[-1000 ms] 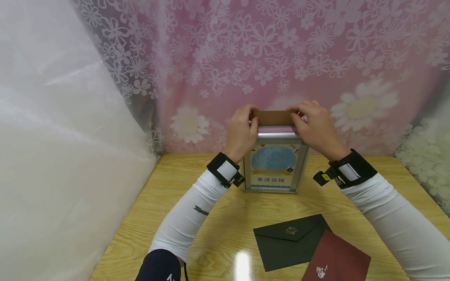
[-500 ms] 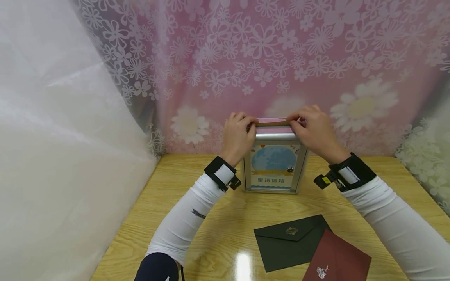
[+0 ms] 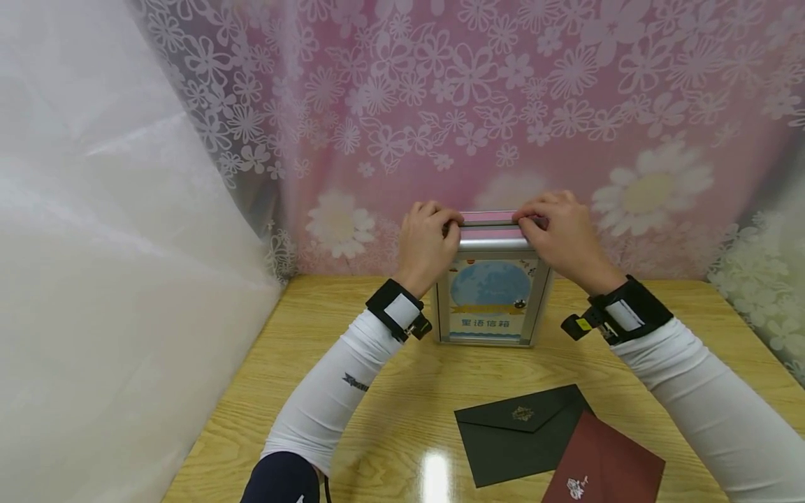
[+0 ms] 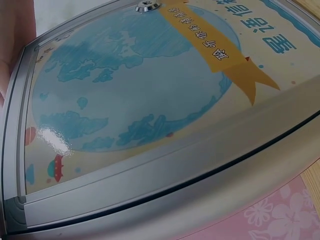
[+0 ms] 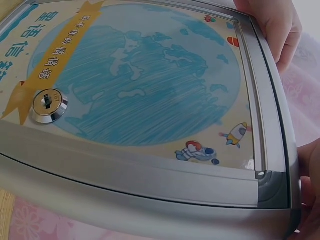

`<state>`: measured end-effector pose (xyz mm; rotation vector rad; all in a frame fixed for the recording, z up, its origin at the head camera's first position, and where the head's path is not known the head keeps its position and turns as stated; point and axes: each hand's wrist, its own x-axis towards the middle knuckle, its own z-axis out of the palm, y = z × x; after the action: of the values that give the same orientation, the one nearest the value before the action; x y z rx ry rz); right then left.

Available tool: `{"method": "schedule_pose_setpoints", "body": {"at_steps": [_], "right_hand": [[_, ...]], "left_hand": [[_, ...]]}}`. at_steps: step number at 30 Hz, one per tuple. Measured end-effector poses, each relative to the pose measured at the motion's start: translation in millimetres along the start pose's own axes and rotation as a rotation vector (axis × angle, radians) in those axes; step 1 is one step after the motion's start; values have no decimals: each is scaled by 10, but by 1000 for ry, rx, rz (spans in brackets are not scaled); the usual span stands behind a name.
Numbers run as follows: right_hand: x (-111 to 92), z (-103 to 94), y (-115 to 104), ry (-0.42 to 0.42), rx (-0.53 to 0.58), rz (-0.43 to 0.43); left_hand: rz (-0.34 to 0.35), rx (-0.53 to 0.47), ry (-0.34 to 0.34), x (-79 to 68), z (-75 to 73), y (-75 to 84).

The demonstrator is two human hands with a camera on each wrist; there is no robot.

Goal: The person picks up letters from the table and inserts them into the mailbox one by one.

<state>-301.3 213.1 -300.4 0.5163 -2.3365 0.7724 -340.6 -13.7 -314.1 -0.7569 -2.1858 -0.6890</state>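
A silver-framed letter box (image 3: 493, 290) stands upright near the back of the table, with a blue globe picture on its front. Its pink top has a narrow slot (image 3: 490, 223), where no brown paper shows. My left hand (image 3: 424, 244) is at the slot's left end, fingers curled and fingertips at the top. At the right end, my right hand (image 3: 562, 237) has its thumb and fingers curled together. I see nothing between the fingers, though the fingertips are partly hidden. The right wrist view shows a round key lock (image 5: 49, 104) on the front panel.
A dark green envelope (image 3: 509, 447) lies in front of the box, partly under a dark red envelope (image 3: 606, 464). Behind the wooden table (image 3: 352, 419) hangs a pink flowered cloth (image 3: 402, 119). A whitish sheet (image 3: 113, 244) borders the left side.
The brown paper between my hands went down into the slot and is out of sight. Both hands lowered slightly to the box top and then stayed almost still.
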Motion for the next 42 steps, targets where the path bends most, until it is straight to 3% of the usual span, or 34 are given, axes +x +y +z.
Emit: {"method": "schedule_pose_setpoints", "body": {"at_steps": [17, 31, 36, 42], "right_hand": [[-82, -72, 45, 44, 61, 29], [-362, -308, 94, 27, 64, 56], [-471, -366, 110, -3, 54, 55], [-617, -417, 89, -89, 30, 51]], "left_hand": [[27, -25, 15, -81, -67, 40], [220, -64, 36, -437, -306, 288], [299, -93, -35, -650, -269, 402], [313, -50, -229, -953, -147, 512]]}}
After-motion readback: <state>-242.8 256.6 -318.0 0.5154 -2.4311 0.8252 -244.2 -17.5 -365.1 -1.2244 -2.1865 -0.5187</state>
